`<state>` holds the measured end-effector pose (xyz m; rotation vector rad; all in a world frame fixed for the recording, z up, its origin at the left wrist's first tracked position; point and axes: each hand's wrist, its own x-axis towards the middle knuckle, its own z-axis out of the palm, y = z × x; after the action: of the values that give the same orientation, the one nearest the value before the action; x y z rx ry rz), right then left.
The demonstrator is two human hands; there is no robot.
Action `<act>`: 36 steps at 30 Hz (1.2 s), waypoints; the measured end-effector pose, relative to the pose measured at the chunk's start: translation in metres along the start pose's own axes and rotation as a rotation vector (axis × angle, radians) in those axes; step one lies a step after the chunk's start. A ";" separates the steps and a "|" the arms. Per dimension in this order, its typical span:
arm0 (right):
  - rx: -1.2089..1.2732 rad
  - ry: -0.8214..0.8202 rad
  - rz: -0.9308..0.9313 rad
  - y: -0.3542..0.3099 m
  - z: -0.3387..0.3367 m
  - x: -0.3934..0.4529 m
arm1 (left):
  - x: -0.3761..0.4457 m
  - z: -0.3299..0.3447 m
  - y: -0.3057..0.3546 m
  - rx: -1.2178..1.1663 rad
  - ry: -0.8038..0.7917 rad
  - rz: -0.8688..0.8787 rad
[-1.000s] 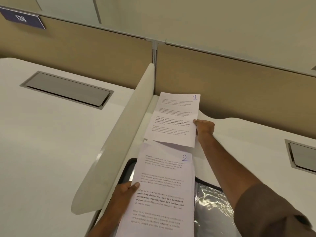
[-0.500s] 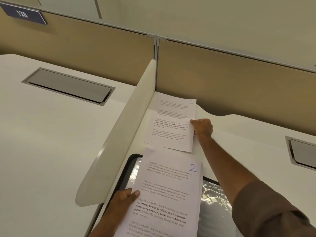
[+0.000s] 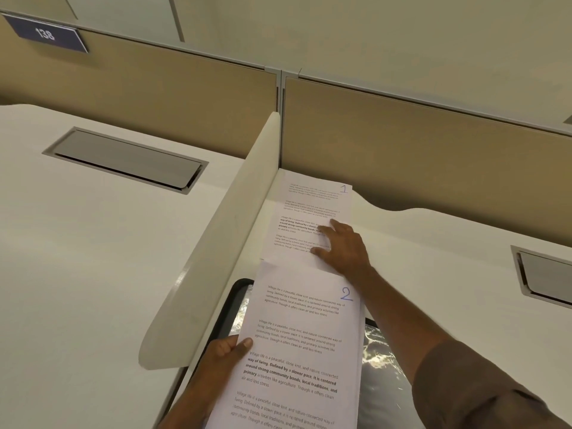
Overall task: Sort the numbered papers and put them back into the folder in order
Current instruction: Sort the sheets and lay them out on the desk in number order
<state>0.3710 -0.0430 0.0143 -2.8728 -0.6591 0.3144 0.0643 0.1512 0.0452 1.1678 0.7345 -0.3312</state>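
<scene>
The sheet numbered 1 (image 3: 305, 209) lies flat on the white desk by the low divider, near the back panel. My right hand (image 3: 345, 247) rests on its right lower part with fingers spread flat. The sheet numbered 2 (image 3: 297, 345) tops a stack of papers that my left hand (image 3: 227, 351) pinches at the left edge, thumb on top. The stack hovers over a black folder (image 3: 382, 351) with shiny clear sleeves, which shows at both sides of the stack. The stack's far edge overlaps the near edge of sheet 1.
A low white divider (image 3: 216, 236) runs along the left of the papers. Tan partition panels (image 3: 418, 144) close off the back. Grey cable hatches sit in the left desk (image 3: 123, 159) and at the right (image 3: 544, 278). A plate marked 138 (image 3: 46, 34) hangs at upper left.
Sheet 1 has settled flat on the desk. My right hand has gone from gripping its right edge to lying flat on it. The stack with sheet 2 has stayed in my left hand.
</scene>
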 end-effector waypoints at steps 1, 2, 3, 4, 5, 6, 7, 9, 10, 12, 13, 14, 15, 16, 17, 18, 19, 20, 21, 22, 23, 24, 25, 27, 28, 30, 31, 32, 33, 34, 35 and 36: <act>-0.001 -0.003 0.007 -0.001 0.001 0.000 | 0.000 -0.001 0.000 0.004 -0.006 0.001; -0.007 -0.004 0.011 -0.001 0.002 0.000 | 0.000 -0.002 0.000 0.005 -0.008 0.002; -0.014 -0.001 0.012 -0.002 0.003 0.000 | 0.001 -0.003 -0.001 0.002 -0.009 0.009; -0.017 0.004 0.011 -0.003 0.003 0.000 | 0.001 -0.004 -0.001 0.003 -0.011 0.016; -0.018 0.008 0.010 -0.003 0.004 0.000 | 0.001 -0.004 -0.001 0.008 -0.014 0.020; -0.015 0.008 0.010 -0.004 0.003 0.000 | 0.002 -0.004 -0.002 0.011 -0.014 0.020; -0.004 0.009 0.012 -0.004 0.002 0.000 | 0.002 -0.005 -0.003 0.009 -0.013 0.023; 0.048 0.034 0.026 -0.004 -0.003 -0.001 | 0.002 -0.005 -0.004 0.002 -0.002 0.024; 0.095 0.068 0.036 -0.004 -0.007 -0.002 | 0.002 -0.005 -0.005 0.002 0.002 0.026; 0.246 0.182 0.055 -0.005 -0.017 -0.007 | 0.002 -0.004 -0.006 0.003 0.001 0.037; 0.332 0.249 0.070 -0.005 -0.023 -0.012 | 0.002 -0.003 -0.006 -0.001 0.000 0.040; 0.413 0.310 0.090 -0.005 -0.030 -0.018 | 0.002 -0.001 -0.005 -0.011 -0.005 0.041; 0.482 0.363 0.110 -0.005 -0.037 -0.026 | 0.003 0.001 -0.004 -0.023 -0.011 0.043; 0.539 0.406 0.132 -0.004 -0.044 -0.036 | 0.002 0.004 -0.003 -0.034 -0.018 0.052; 0.589 0.443 0.153 -0.003 -0.051 -0.047 | 0.002 0.007 -0.001 -0.039 -0.022 0.063; 0.636 0.471 0.179 -0.002 -0.057 -0.059 | 0.001 0.011 0.001 -0.042 -0.028 0.077; 0.680 0.494 0.208 -0.001 -0.063 -0.074 | 0.001 0.014 0.001 -0.046 -0.026 0.090; 0.718 0.506 0.245 0.002 -0.068 -0.089 | 0.000 0.018 0.002 -0.050 -0.022 0.098; 0.755 0.506 0.289 0.005 -0.071 -0.105 | -0.001 0.022 0.002 -0.051 -0.012 0.104; 0.798 0.493 0.335 0.009 -0.072 -0.122 | -0.002 0.025 0.002 -0.051 0.005 0.108; 0.852 0.464 0.374 0.012 -0.073 -0.139 | -0.003 0.029 0.002 -0.045 0.020 0.114; 0.909 0.416 0.416 0.015 -0.072 -0.155 | -0.003 0.032 0.001 -0.046 0.032 0.122; 0.963 0.358 0.462 0.017 -0.071 -0.171 | -0.004 0.036 0.001 -0.054 0.039 0.130; 1.036 0.245 0.538 0.019 -0.069 -0.199 | -0.006 0.043 -0.001 -0.082 0.048 0.143; 1.063 0.204 0.564 0.020 -0.067 -0.211 | -0.006 0.046 -0.002 -0.086 0.051 0.148; 1.140 0.143 0.595 0.017 -0.066 -0.233 | -0.008 0.052 -0.003 -0.078 0.063 0.154; 1.184 0.123 0.603 0.016 -0.066 -0.242 | -0.010 0.054 -0.003 -0.069 0.066 0.158; 1.225 0.109 0.610 0.015 -0.064 -0.249 | -0.012 0.056 -0.004 -0.058 0.067 0.158; 1.256 0.101 0.619 0.014 -0.063 -0.256 | -0.013 0.059 -0.004 -0.051 0.067 0.157; 1.268 0.099 0.630 0.013 -0.061 -0.261 | -0.015 0.061 -0.004 -0.049 0.066 0.157; 1.266 0.102 0.640 0.013 -0.059 -0.265 | -0.017 0.063 -0.004 -0.049 0.067 0.161; 1.263 0.107 0.648 0.013 -0.059 -0.268 | -0.018 0.064 -0.005 -0.044 0.069 0.167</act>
<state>0.1546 -0.1818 0.1122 -1.7362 0.4276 0.4327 0.0710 0.0880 0.0667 1.1951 0.6956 -0.1346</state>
